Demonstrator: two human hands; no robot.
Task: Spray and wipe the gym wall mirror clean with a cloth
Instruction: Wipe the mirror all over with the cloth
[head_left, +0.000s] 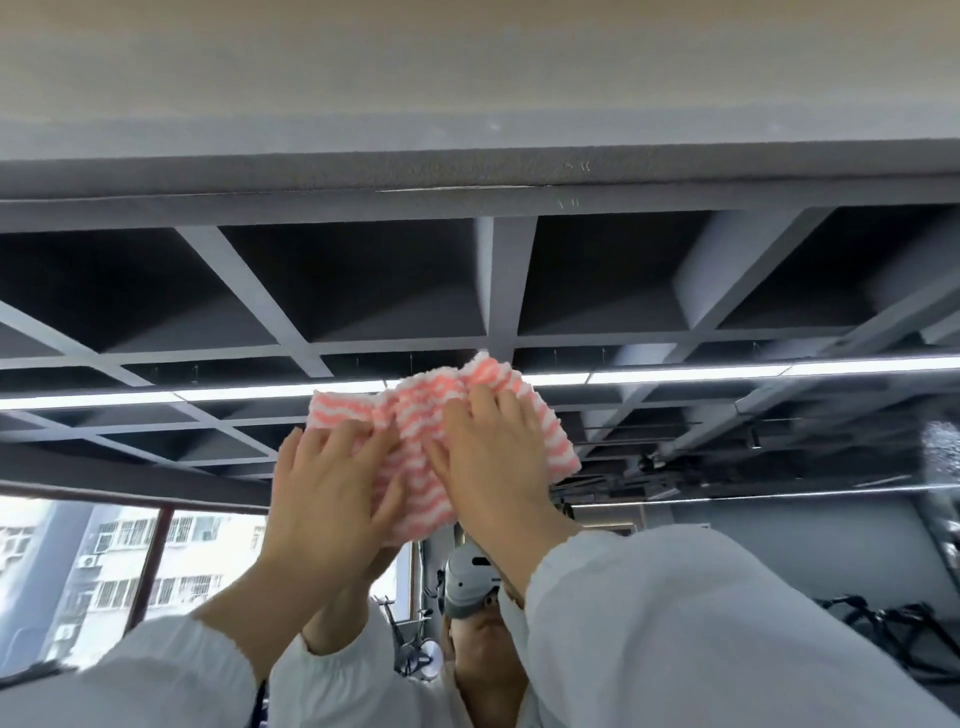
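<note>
A fluffy pink-and-white striped cloth (441, 415) is spread flat against the wall mirror (727, 545), high up near its top edge. My left hand (327, 493) lies on the cloth's lower left part with fingers spread. My right hand (488, 457) presses on its right part, fingers apart and pointing up. Both arms reach upward in white sleeves. The mirror reflects a dark coffered ceiling, long light strips and my own arms behind the cloth. No spray bottle is in view.
The grey wall band (467, 171) runs just above the mirror's top edge. Reflected in the glass are windows (171, 561) at the lower left and exercise bikes (893, 634) at the lower right. A wet, speckled patch (940, 457) shows at the far right.
</note>
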